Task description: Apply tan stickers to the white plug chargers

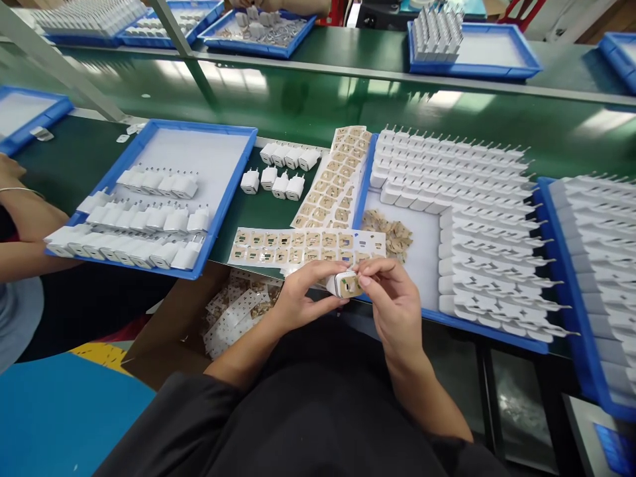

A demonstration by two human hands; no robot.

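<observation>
Left hand (304, 298), in the head view, pinches a white, box-shaped plastic charger (332, 285) between thumb and fingers, just below the frame's centre. At the tan film (350, 286) on its end, the right hand (397, 308) brings thumb and forefinger close together; whether they grip it, I cannot tell. Just above lies a white sheet with tan stickers (303, 246); right of centre, a blue plastic tray (489, 336) bears rows of white chargers (447, 169).

Right of centre: gap over floor of right tray (422, 268), hemmed by scraps (390, 233) left, packed plugs (464, 222) above and right (prongs jut). Centre: label sheets (308, 246), loose plugs (280, 186), held plug (344, 285) block. Left of centre: left tray (206, 149) open in upper part.
</observation>
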